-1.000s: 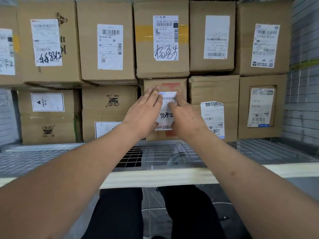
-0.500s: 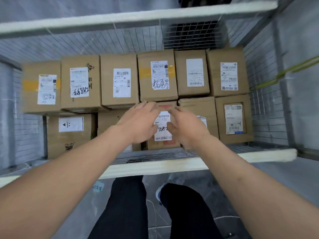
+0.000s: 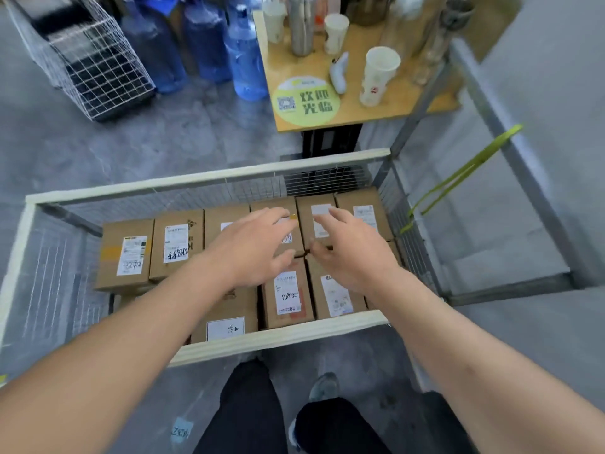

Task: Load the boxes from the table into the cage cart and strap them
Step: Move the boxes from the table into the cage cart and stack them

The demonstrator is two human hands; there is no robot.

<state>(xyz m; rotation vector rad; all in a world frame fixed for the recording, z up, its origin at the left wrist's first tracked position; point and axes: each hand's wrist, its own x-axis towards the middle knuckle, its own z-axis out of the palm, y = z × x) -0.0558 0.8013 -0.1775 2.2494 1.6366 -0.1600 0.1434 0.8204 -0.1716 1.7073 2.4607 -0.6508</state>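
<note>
Two hands, left (image 3: 258, 245) and right (image 3: 355, 253), hover loose-fingered over "SD8"-labelled box (image 3: 287, 294).

Place: a parcel depot or warehouse is suggested.
Evidence: labelled cardboard boxes (image 3: 127, 255) are packed in a wire cage cart (image 3: 209, 174); a bare concrete floor (image 3: 183, 139) and water jugs (image 3: 245, 57) are seen.

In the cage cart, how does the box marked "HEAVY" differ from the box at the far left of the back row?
The box marked HEAVY sits in the front row against the cart's near rail; the far-left box sits in the back row and stands visibly higher. The HEAVY box carries a plain white label with a triangle mark; the far-left box has a printed shipping label with handwriting and a yellow tape band. A forearm partly hides the HEAVY box; the far-left box shows fully. Both are brown cardboard.
</note>
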